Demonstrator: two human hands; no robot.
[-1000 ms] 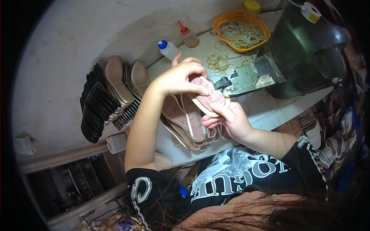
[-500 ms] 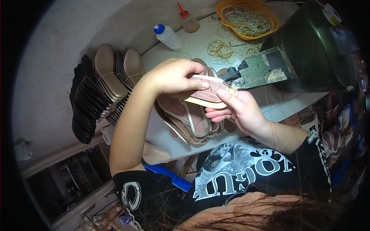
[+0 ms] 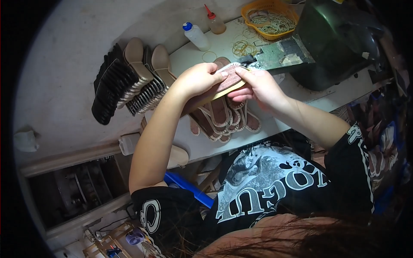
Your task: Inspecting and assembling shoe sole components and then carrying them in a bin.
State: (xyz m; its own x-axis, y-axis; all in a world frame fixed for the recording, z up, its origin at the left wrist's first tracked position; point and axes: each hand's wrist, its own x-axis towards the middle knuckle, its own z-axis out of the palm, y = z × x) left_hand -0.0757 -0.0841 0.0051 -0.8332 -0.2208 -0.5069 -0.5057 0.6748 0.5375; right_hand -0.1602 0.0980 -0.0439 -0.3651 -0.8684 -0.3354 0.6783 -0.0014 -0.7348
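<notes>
A shoe insole point(image 3: 229, 81) with a pinkish ribbed face and a yellow edge is held between my two hands. My left hand point(image 3: 200, 81) grips its left part, thumb on the ribbed face. At the right end, my right hand point(image 3: 263, 88) pinches it, thumb on top and fingers curled below. A whitish gathered strip runs along its far edge. That edge lies right by the dark tip point(image 3: 247, 60) of a green machine point(image 3: 284, 53); whether they touch, I cannot tell. Beneath my hands is a pile of similar pink insoles point(image 3: 221, 117) with pale rims, partly hidden.
Stacks of black soles point(image 3: 112, 88) and tan soles point(image 3: 134, 51) stand at the left wall. Behind are a blue-capped bottle point(image 3: 197, 36), a red-tipped bottle point(image 3: 215, 23), loose rubber bands point(image 3: 244, 48) and a yellow basket point(image 3: 270, 34). A blue bar point(image 3: 187, 188) lies below the table.
The insole has turned counter-clockwise, its right end swinging away from me, with both hands still on it. My right hand has moved farther from my body. The whole view has also shifted.
</notes>
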